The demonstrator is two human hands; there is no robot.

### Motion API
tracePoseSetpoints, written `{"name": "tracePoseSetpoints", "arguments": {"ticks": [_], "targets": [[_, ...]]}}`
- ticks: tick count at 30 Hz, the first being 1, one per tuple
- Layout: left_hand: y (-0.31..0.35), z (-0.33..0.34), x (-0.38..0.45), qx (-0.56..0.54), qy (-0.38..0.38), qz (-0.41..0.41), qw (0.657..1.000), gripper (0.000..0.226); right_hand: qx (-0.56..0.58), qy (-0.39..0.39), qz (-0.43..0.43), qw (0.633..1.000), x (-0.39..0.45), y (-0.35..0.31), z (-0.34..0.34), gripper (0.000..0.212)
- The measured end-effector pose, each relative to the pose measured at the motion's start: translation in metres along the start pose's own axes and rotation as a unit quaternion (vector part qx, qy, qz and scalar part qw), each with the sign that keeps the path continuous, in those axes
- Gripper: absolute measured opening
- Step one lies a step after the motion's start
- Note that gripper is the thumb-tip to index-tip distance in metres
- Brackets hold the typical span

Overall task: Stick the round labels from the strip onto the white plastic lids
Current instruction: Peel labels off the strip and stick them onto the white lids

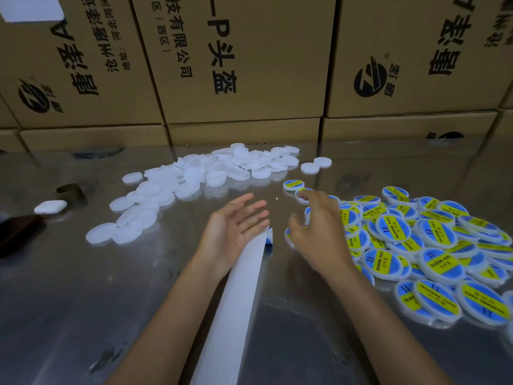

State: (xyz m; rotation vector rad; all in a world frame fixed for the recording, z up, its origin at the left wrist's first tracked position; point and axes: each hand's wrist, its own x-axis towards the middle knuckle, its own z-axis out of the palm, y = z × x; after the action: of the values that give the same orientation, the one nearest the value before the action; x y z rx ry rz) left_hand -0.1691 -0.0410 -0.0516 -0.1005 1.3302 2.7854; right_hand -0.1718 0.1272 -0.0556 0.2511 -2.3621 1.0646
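Both bare forearms are extended from the near edge of the bench toward its middle. The left hand [236, 223] is held palm-up and tilted inward, its fingers straight and slightly spread, pointed to the far right; nothing is gripped by it. The right hand [319, 226] is seen back-up, wrist slightly bent, fingers loosely curled downward and thumb set apart to the left. Whether anything is pinched under its fingertips cannot be determined.

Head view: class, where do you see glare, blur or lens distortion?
Head view: the shiny grey table top mirrors the brown cardboard boxes; the right hand is slightly motion-blurred; box edges lean outward from wide-angle distortion; the blue-and-yellow labelled lids stay readable.
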Motion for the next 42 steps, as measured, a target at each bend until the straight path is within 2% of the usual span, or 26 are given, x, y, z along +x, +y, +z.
{"name": "tracePoseSetpoints", "arguments": {"ticks": [2,4,5,7,8,10,13,15,18,21,24,26,31,34,38,42], "targets": [[0.002,-0.006,0.001,-0.052,0.015,-0.012,0.998,0.029,0.023,-0.049,-0.067,0.996,-0.012,-0.012,0.013,0.032],[0.006,-0.014,0.004,-0.085,0.040,0.000,0.996,0.027,0.000,-0.095,-0.127,0.987,-0.021,-0.016,0.024,0.023],[0.009,-0.019,0.007,-0.070,0.062,0.024,0.995,0.026,-0.009,-0.111,-0.141,0.984,-0.025,-0.017,0.028,0.018],[0.014,-0.032,0.016,0.036,0.150,0.102,0.983,0.024,-0.014,-0.130,-0.149,0.980,-0.029,-0.016,0.033,0.012],[0.016,-0.041,0.022,0.117,0.205,0.144,0.961,0.024,-0.013,-0.136,-0.147,0.980,-0.029,-0.016,0.035,0.012],[0.019,-0.059,0.037,0.287,0.279,0.200,0.894,0.026,-0.017,-0.145,-0.143,0.979,-0.026,-0.015,0.037,0.014],[0.026,-0.078,0.060,0.516,0.279,0.235,0.775,0.033,-0.025,-0.148,-0.143,0.978,-0.019,-0.014,0.039,0.014],[0.034,-0.088,0.078,0.602,0.270,0.245,0.711,0.042,-0.030,-0.150,-0.144,0.978,-0.017,-0.012,0.042,0.013],[0.047,-0.103,0.106,0.684,0.259,0.220,0.646,0.046,-0.036,-0.152,-0.150,0.976,-0.014,-0.007,0.046,0.013],[0.054,-0.111,0.127,0.733,0.248,0.170,0.611,0.041,-0.029,-0.143,-0.151,0.978,-0.013,-0.005,0.048,0.013],[0.057,-0.110,0.134,0.726,0.282,0.162,0.606,0.026,-0.006,-0.123,-0.149,0.981,-0.014,-0.005,0.047,0.010],[0.058,-0.108,0.131,0.733,0.297,0.162,0.590,0.022,0.023,-0.098,-0.148,0.984,-0.014,-0.006,0.046,0.009],[0.053,-0.100,0.119,0.716,0.304,0.270,0.567,0.019,0.064,-0.042,-0.123,0.989,-0.014,-0.008,0.047,0.013],[0.050,-0.099,0.109,0.665,0.303,0.318,0.605,0.016,0.067,-0.059,-0.113,0.990,-0.014,-0.007,0.046,0.024],[0.042,-0.094,0.089,0.614,0.279,0.362,0.644,0.010,-0.005,-0.123,-0.094,0.988,-0.014,-0.005,0.044,0.041],[0.031,-0.080,0.062,0.561,0.272,0.368,0.690,0.012,-0.055,-0.150,-0.071,0.985,-0.012,-0.005,0.043,0.040]]}}
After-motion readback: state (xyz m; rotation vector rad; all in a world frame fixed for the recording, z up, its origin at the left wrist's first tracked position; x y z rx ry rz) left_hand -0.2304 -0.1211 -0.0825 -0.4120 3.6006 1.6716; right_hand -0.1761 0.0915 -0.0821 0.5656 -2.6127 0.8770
